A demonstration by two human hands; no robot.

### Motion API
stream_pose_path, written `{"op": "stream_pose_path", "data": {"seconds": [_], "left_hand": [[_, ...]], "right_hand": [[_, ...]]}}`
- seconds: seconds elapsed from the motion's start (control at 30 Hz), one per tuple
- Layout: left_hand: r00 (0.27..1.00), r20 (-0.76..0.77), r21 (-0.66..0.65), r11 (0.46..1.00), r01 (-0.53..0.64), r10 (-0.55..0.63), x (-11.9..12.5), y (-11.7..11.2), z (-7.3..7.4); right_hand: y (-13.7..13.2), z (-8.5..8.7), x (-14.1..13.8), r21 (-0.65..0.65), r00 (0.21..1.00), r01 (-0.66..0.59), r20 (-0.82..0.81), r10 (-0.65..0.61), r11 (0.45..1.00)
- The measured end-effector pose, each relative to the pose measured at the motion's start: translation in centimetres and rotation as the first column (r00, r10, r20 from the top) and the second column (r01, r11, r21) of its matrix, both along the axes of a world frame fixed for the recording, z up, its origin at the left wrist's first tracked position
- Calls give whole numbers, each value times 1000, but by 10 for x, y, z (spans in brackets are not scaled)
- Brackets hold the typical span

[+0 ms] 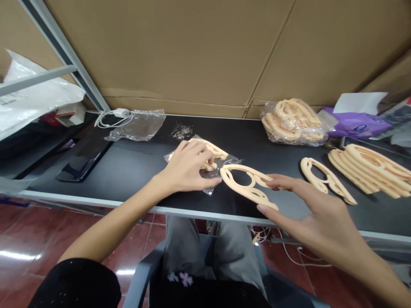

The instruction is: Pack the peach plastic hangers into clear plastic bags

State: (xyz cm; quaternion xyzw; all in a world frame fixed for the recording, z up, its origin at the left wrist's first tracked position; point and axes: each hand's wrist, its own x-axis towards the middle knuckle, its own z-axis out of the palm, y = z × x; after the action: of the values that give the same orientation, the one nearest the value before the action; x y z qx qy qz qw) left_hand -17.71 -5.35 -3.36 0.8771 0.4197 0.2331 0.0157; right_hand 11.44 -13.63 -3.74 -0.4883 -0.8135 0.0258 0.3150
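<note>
My left hand presses down on a clear plastic bag that holds several cream-coloured looped plastic pieces on the black table. My right hand pinches one cream looped piece by its right end, thumb under and fingers over. That piece lies half out of the bag's mouth, just right of my left fingers.
A single cream piece and a stack of them lie at the right. A full bag of pieces sits at the back right beside a purple pack. An empty clear bag, a white charger and a dark phone lie at the left. Cardboard stands behind.
</note>
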Motion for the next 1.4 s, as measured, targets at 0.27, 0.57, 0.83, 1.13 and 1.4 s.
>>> {"op": "stream_pose_path", "data": {"seconds": [0.27,0.57,0.83,1.13,1.4], "left_hand": [[984,70,-8,987,-161,162,16,-20,-8],[906,317,-18,956,-292,282,16,-26,-7],[917,315,-69,969,-236,246,19,-29,-3],[923,142,-237,917,-320,358,-91,1,-5],[970,158,-395,912,-112,187,-107,-4,-18]], "right_hand": [[6,-1,-13,-119,991,-21,-131,6,993],[21,-7,-39,-148,954,-84,-297,36,985],[50,-16,-68,-116,933,-245,-300,201,963],[64,-23,-72,-80,928,-322,-223,298,944],[70,-22,-87,-62,913,-336,-268,308,940]]}}
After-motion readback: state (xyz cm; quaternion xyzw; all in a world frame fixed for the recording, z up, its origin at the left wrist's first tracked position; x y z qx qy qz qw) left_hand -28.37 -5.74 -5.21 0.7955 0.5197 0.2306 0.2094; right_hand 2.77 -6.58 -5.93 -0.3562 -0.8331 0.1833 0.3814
